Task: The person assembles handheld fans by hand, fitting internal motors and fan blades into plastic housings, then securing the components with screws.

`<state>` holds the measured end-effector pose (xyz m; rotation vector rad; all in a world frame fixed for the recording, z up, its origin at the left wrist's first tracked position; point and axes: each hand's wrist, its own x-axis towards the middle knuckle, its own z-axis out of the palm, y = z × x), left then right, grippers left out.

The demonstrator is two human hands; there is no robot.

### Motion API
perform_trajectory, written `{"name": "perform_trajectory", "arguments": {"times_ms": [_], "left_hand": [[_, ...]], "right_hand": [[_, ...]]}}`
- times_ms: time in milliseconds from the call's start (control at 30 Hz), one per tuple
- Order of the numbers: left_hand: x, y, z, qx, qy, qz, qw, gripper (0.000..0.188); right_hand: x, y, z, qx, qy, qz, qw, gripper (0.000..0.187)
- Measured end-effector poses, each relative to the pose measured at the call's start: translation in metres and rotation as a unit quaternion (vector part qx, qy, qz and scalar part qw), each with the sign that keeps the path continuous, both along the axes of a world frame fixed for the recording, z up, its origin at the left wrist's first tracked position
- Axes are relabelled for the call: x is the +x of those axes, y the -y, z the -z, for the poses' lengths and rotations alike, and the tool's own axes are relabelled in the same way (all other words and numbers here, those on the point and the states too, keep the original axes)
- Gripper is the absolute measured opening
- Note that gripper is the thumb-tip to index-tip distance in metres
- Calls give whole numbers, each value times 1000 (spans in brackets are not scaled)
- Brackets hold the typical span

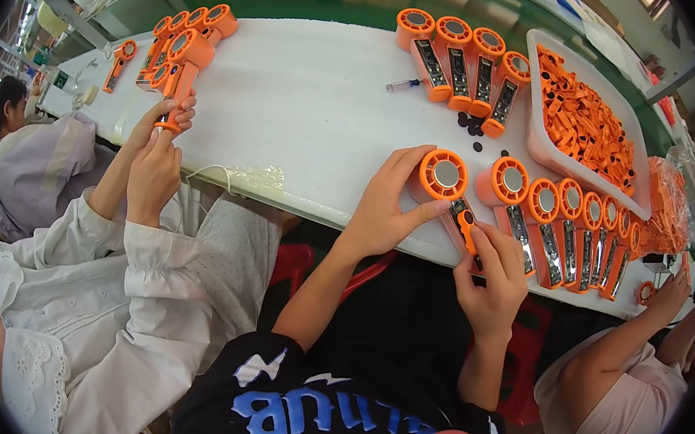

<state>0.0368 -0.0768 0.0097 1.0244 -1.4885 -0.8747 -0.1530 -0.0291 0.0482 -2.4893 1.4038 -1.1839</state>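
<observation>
An orange handheld fan [444,174] with a round grey centre lies at the table's near edge, its handle toward me. My left hand [389,208] is closed around the fan's head from the left, thumb at the top of the handle. My right hand [495,275] pinches a small orange piece with a black button [465,222] against the open handle. Its lower part is hidden by my fingers. Right beside it stands a row of similar fans, the nearest one [509,180] showing bare inner parts in its handle.
Several open fans [454,32] lie farther back, near small black discs [478,146] and a screwdriver [403,85]. A white bin [536,138] holds many small orange pieces. On my left, a co-worker's hands [159,151] hold another fan; at the right another person's arm [640,325] reaches in.
</observation>
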Motion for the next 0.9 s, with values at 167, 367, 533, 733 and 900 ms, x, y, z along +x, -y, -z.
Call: {"name": "perform_trajectory", "arguments": {"times_ms": [167,367,533,733,900], "left_hand": [[2,0,-1,3,-10,10,1000,65],[0,3,-5,0,-2,3,1000,66],[2,2,-7,9,1,2,1000,67],[1,2,-7,18,6,1,1000,68],[3,2,-6,11,4,13,1000,70]], "right_hand": [[10,-6,3,4,-10,19,1000,38],[8,4,5,-2,48,26,999,34],[13,8,-2,19,67,40,997,31],[13,10,-7,38,40,46,997,29],[8,9,-11,50,21,27,998,29]]}}
